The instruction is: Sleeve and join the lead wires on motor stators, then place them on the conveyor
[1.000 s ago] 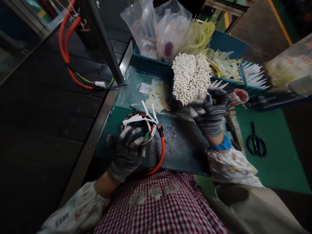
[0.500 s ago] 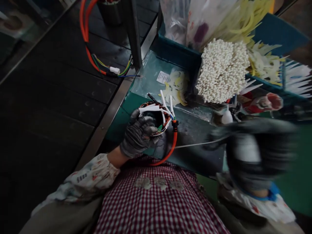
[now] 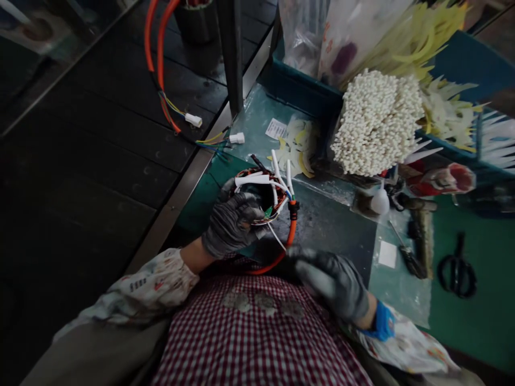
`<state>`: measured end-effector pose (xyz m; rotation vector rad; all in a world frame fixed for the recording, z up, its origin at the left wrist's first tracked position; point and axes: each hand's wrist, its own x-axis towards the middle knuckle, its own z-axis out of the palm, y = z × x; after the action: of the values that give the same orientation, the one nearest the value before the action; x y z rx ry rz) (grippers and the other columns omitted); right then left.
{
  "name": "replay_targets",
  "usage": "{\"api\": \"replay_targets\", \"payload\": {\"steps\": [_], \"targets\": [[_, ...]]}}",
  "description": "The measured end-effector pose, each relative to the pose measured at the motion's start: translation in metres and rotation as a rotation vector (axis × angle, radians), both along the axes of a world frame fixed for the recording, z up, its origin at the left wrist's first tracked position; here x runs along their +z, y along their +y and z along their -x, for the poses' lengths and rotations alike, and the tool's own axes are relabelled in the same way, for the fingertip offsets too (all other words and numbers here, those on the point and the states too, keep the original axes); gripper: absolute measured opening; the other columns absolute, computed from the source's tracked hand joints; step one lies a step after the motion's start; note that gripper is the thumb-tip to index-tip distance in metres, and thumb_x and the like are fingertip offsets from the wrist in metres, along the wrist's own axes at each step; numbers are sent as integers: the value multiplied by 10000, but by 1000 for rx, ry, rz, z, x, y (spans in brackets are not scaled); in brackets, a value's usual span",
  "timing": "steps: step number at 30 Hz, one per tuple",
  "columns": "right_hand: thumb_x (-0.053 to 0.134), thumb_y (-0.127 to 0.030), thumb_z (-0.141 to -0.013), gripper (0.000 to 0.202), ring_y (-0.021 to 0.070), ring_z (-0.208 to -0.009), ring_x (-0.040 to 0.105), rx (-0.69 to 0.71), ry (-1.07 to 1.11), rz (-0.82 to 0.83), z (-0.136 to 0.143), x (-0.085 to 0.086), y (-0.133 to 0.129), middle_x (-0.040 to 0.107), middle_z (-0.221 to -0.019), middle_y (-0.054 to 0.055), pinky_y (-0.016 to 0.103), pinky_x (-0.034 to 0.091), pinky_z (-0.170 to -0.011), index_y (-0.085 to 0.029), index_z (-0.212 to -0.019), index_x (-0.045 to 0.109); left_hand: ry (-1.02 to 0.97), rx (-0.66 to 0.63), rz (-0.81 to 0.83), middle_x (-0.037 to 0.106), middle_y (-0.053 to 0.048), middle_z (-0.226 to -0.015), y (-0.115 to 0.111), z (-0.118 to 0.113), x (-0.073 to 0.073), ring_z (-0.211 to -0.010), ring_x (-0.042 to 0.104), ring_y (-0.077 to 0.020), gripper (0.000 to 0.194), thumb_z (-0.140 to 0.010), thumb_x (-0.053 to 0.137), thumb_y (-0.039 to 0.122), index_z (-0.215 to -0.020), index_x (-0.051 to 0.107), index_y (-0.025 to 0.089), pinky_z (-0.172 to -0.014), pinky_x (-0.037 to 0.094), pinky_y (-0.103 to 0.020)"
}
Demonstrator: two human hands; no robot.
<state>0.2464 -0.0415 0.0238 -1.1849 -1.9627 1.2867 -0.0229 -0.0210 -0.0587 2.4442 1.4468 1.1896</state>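
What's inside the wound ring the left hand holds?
A white sleeve and a green piece show inside the wound ring; its middle is dark. The left hand hides the lower left.

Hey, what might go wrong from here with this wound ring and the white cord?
The white cord runs down to the orange cable near the right hand, so it might snag there.
White sleeves jut from the wound ring, so a loose cord could catch them.
If the left hand slackens, a tug might twist the ring.
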Motion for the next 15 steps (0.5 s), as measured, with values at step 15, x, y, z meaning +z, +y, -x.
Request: {"api": "replay_targets", "payload": {"steps": [15], "targets": [[690,-463,-1063,283,232,-812,794,93,28,-114,60,-4,97,864,-929,51,359,648,-751,-226,-1061,844,-29,-7,-29,868,-30,-1155,7,-4,13,-1139,827,-261,132,-1001,715,398,-1027,769,281,-1355,427,-650]]}}
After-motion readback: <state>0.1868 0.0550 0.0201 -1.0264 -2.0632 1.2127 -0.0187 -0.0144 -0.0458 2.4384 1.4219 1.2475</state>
